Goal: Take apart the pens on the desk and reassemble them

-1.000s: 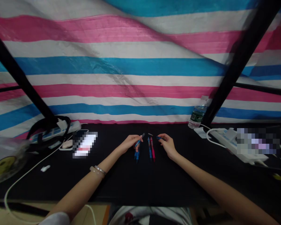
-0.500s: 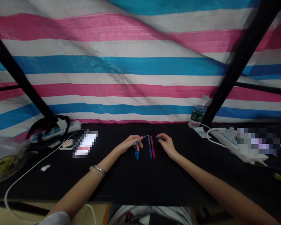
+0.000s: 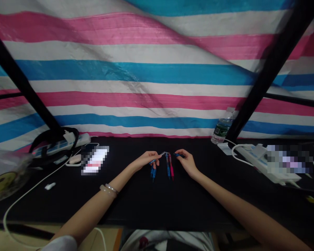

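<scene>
My left hand is closed on a slim pen; its pale end points right toward the other pens, and blue shows by the fingers. Under that hand, blue pens lie on the black table. Between my two hands, a blue pen and a red pen lie side by side, their lower ends toward me. My right hand pinches a short dark-blue piece, apparently part of a pen, just right of the red one. My fingers hide much of it.
At left are a blurred lit screen, a white earbud, a white cable, a power strip and a plastic bag. A water bottle and another power strip stand at right. Behind hangs striped sheeting.
The pen in my left hand has shifted slightly, its pale end now nearer the tops of the lying pens. My right hand stays almost in place. The view has moved a little.
</scene>
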The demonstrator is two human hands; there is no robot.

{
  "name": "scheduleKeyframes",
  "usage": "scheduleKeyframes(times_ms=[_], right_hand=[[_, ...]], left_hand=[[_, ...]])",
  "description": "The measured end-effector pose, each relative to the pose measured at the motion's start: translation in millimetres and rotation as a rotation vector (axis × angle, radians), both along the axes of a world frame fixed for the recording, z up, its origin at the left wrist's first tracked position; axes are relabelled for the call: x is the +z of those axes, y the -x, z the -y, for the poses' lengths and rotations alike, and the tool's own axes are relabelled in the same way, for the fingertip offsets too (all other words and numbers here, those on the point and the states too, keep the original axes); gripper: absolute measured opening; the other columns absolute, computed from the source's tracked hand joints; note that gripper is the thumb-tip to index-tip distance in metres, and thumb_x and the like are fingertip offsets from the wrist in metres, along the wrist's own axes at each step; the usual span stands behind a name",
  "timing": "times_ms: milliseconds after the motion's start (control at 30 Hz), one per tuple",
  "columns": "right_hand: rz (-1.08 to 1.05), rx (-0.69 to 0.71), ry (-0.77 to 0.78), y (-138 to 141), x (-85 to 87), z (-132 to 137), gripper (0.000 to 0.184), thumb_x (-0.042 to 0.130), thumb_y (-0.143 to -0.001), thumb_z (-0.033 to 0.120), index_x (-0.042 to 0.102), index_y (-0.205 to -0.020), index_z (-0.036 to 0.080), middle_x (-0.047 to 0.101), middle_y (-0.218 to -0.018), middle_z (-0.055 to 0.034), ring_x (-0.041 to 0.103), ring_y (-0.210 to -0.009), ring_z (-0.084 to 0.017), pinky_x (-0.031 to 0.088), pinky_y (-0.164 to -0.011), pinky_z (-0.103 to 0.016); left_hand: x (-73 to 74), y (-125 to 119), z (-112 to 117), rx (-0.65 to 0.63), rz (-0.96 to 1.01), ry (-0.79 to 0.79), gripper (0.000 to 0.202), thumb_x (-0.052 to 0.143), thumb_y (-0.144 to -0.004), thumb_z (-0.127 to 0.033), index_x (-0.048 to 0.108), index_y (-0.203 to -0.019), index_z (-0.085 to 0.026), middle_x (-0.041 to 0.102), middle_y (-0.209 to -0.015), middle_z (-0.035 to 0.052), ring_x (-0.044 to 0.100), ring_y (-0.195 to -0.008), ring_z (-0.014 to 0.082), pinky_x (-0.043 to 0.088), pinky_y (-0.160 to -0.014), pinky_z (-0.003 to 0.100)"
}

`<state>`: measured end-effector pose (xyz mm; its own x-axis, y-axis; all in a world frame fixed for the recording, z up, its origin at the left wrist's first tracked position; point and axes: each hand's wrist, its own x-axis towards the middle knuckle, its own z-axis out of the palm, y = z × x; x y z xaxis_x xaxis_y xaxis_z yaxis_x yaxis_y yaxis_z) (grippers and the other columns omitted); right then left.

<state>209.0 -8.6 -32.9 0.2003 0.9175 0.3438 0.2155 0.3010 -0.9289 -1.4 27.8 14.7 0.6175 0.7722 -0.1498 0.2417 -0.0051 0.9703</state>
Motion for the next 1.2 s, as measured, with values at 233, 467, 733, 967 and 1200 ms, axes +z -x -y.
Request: scheduleKeyframes(times_ms=[233,467,733,967,1200], right_hand=[[0.058,0.008,0.024,-1.9,-1.1,-0.3,0.017,0.046,-0.061,0.015,0.060,-0.071,0.017,0.059,-0.067,0.0001,0.048,-0.054,-0.011,0.036,-0.051,-0.022],[0.110,0.023,-0.056,1.1,2.8,4.6,0.021,0.048,-0.063,0.014,0.066,-0.075,0.017,0.058,-0.084,-0.0042,0.051,-0.056,-0.011,0.036,-0.047,-0.022],[0.052,0.111,-0.095,5.2,8.8,8.1,0.016,0.054,-0.069,0.017,0.064,-0.082,0.018,0.062,-0.084,-0.0041,0.056,-0.065,-0.014,0.041,-0.053,-0.023],[-0.084,0.194,0.004,7.1,10.5,7.7,0.019,0.063,-0.068,0.026,0.064,-0.085,0.018,0.065,-0.081,-0.0037,0.057,-0.062,-0.013,0.044,-0.054,-0.025],[-0.203,0.220,0.109,5.9,10.9,6.3,0.024,0.069,-0.063,0.029,0.059,-0.082,0.018,0.061,-0.072,-0.0007,0.049,-0.047,-0.008,0.033,-0.038,-0.019]], left_hand=[[-4.9,-0.9,-3.5,0.027,-0.014,-0.038,0.033,0.064,-0.069,-0.043,0.048,-0.064,-0.014,0.058,-0.053,-0.0023,0.056,-0.042,0.0082,0.028,-0.042,0.018],[-7.7,-1.4,-4.3,0.095,0.005,-0.078,0.031,0.070,-0.064,-0.039,0.052,-0.069,-0.014,0.054,-0.046,-0.0043,0.053,-0.041,0.0077,0.028,-0.042,0.017],[-10.4,-3.4,-4.4,0.237,0.109,-0.122,0.026,0.071,-0.064,-0.033,0.059,-0.074,-0.013,0.056,-0.048,-0.0028,0.052,-0.046,0.0078,0.035,-0.047,0.018],[-8.4,-3.2,-0.9,0.273,0.127,-0.131,0.025,0.073,-0.061,-0.030,0.064,-0.077,-0.013,0.057,-0.051,-0.0018,0.052,-0.049,0.0084,0.038,-0.050,0.019],[-11.8,-4.7,-0.8,0.290,0.118,-0.150,0.026,0.074,-0.059,-0.032,0.066,-0.077,-0.014,0.057,-0.053,-0.0022,0.051,-0.049,0.0085,0.038,-0.049,0.020]])
